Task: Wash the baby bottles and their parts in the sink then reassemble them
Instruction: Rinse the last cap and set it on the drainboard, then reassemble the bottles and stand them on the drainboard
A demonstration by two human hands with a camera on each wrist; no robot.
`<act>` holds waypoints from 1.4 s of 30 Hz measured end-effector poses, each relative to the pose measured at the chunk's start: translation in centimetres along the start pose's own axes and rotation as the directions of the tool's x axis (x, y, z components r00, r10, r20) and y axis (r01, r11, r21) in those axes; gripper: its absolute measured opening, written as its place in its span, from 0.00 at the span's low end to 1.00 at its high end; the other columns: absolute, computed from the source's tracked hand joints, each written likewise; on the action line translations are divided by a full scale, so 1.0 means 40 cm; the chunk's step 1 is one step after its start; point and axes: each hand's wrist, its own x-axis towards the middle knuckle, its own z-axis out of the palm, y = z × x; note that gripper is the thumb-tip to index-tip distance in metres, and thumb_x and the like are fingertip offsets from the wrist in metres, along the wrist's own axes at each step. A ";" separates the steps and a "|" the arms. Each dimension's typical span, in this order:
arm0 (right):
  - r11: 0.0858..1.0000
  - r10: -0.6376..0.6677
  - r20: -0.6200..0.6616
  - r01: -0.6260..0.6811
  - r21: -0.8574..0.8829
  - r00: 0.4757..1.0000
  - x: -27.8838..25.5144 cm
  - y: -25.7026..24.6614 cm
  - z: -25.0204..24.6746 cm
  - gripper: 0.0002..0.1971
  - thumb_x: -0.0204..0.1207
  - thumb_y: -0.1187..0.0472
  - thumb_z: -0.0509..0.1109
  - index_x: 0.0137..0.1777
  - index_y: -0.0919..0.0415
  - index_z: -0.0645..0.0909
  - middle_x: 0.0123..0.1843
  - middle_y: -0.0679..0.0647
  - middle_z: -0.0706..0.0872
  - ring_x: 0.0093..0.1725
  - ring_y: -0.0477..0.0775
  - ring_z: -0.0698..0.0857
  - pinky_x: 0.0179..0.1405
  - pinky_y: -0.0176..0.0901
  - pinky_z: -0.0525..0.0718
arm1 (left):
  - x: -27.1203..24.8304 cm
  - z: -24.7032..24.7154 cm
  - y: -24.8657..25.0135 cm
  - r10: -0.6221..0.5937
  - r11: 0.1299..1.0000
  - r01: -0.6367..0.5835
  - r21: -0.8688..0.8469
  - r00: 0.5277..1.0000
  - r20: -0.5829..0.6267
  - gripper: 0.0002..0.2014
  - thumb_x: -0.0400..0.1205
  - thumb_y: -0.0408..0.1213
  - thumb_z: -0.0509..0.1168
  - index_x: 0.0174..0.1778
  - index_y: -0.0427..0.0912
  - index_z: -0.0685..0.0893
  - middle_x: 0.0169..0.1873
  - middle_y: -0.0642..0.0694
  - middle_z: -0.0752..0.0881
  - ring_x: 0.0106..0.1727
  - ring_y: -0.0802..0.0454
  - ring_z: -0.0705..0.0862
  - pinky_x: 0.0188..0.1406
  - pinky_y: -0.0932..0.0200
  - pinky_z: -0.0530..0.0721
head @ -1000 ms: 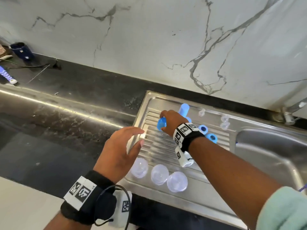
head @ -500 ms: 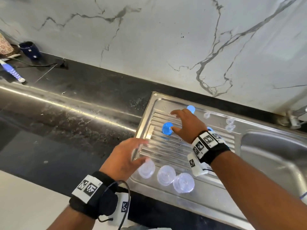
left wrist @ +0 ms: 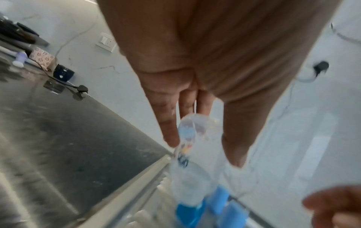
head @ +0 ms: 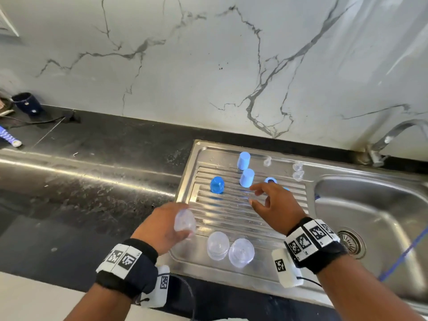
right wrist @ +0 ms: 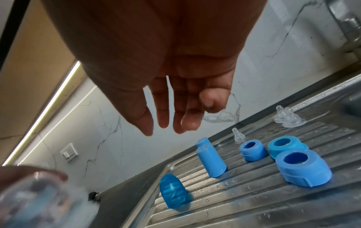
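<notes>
Three blue caps (head: 247, 178) beyond loose-fingered right hand (head: 273, 206); left hand (head: 162, 225) grips clear bottle (head: 184, 221).

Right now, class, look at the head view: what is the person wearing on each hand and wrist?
Both hands, left hand and right hand, are bare. Each wrist carries a black band with white square-patterned tags. Under each wrist hangs a small white box, also tagged, with a thin black cable. No sleeve shows.

Caps (head: 247, 177) behind bottles (head: 241, 253) on drainboard (head: 231, 209), basin (head: 370, 205) seemingly right
</notes>
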 end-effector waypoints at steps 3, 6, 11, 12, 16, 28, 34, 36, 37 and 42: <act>1.000 -0.002 -0.019 0.003 0.029 1.000 -0.022 0.001 -0.022 0.13 0.80 0.51 0.74 0.63 0.42 0.82 0.53 0.38 0.84 0.35 0.38 0.80 0.41 0.27 0.74 | -0.004 -0.066 0.077 0.068 0.959 -0.147 -0.243 0.949 -0.307 0.27 0.73 0.48 0.81 0.66 0.56 0.79 0.59 0.55 0.85 0.57 0.56 0.86 0.56 0.59 0.85; 0.948 0.062 -0.048 -0.043 0.316 0.997 -0.036 -0.024 -0.062 0.11 0.79 0.47 0.75 0.60 0.44 0.85 0.51 0.41 0.89 0.36 0.45 0.84 0.38 0.31 0.79 | -0.008 -0.088 0.190 0.044 0.752 -0.273 -0.600 0.929 -0.367 0.30 0.66 0.55 0.83 0.62 0.57 0.79 0.56 0.56 0.87 0.54 0.58 0.89 0.48 0.59 0.88; 0.303 0.129 0.172 -0.203 0.931 0.977 -0.079 -0.047 -0.154 0.26 0.80 0.40 0.68 0.65 0.61 0.85 0.53 0.59 0.90 0.41 0.55 0.86 0.31 0.45 0.78 | 0.007 0.004 0.358 0.227 0.577 -0.334 -0.745 0.942 -0.246 0.33 0.65 0.56 0.82 0.64 0.55 0.79 0.60 0.54 0.86 0.63 0.52 0.87 0.54 0.52 0.89; 0.282 0.123 0.156 -0.186 0.941 0.980 -0.093 -0.036 -0.170 0.25 0.79 0.43 0.69 0.66 0.63 0.84 0.53 0.61 0.90 0.41 0.55 0.85 0.31 0.44 0.79 | 0.009 0.030 0.383 0.264 0.606 -0.347 -0.715 0.936 -0.231 0.32 0.66 0.57 0.81 0.65 0.57 0.78 0.61 0.55 0.86 0.63 0.53 0.87 0.54 0.54 0.88; 0.594 0.169 -0.014 -0.091 0.799 0.986 -0.155 0.052 -0.222 0.19 0.76 0.57 0.80 0.66 0.56 0.84 0.50 0.55 0.91 0.41 0.50 0.87 0.35 0.40 0.86 | 0.023 0.115 0.443 0.366 0.748 -0.396 -0.532 0.916 -0.166 0.35 0.70 0.57 0.81 0.72 0.62 0.74 0.65 0.65 0.83 0.67 0.63 0.82 0.63 0.55 0.83; 1.000 -0.011 0.220 0.009 0.011 0.975 -0.269 0.274 -0.058 0.39 0.69 0.48 0.82 0.80 0.41 0.71 0.67 0.39 0.82 0.68 0.45 0.71 0.73 0.40 0.70 | 0.031 0.172 0.461 0.365 0.859 -0.402 -0.318 0.915 -0.170 0.26 0.78 0.49 0.76 0.72 0.58 0.77 0.67 0.69 0.80 0.67 0.69 0.78 0.61 0.76 0.71; 1.000 0.010 0.285 -0.007 -0.011 0.959 -0.271 0.312 -0.026 0.40 0.69 0.42 0.80 0.80 0.37 0.67 0.70 0.39 0.78 0.74 0.48 0.68 0.75 0.53 0.75 | 0.037 0.168 0.462 0.346 0.879 -0.380 -0.289 0.924 -0.164 0.25 0.78 0.50 0.76 0.70 0.58 0.79 0.65 0.66 0.82 0.66 0.66 0.79 0.61 0.71 0.73; 1.000 -0.001 0.302 0.007 -0.019 0.953 -0.267 0.321 -0.032 0.44 0.65 0.37 0.81 0.81 0.35 0.65 0.72 0.38 0.76 0.75 0.46 0.66 0.74 0.52 0.75 | 0.041 0.166 0.464 0.341 0.883 -0.376 -0.280 0.925 -0.167 0.24 0.78 0.50 0.76 0.69 0.59 0.79 0.65 0.67 0.82 0.66 0.66 0.79 0.61 0.69 0.74; 1.000 -0.013 0.306 0.016 -0.010 0.952 -0.265 0.323 -0.040 0.46 0.63 0.34 0.81 0.81 0.34 0.65 0.72 0.37 0.75 0.75 0.45 0.66 0.74 0.51 0.75 | 0.044 0.165 0.466 0.337 0.885 -0.374 -0.279 0.926 -0.170 0.24 0.78 0.49 0.76 0.69 0.59 0.79 0.64 0.67 0.82 0.66 0.66 0.79 0.61 0.68 0.75; 0.994 -0.111 0.308 0.107 0.029 0.945 -0.238 0.326 -0.124 0.52 0.56 0.20 0.73 0.82 0.34 0.65 0.70 0.33 0.76 0.68 0.37 0.68 0.69 0.41 0.73 | 0.062 0.160 0.476 0.331 0.882 -0.372 -0.290 0.926 -0.182 0.23 0.78 0.50 0.76 0.68 0.61 0.79 0.64 0.68 0.82 0.66 0.66 0.79 0.62 0.61 0.79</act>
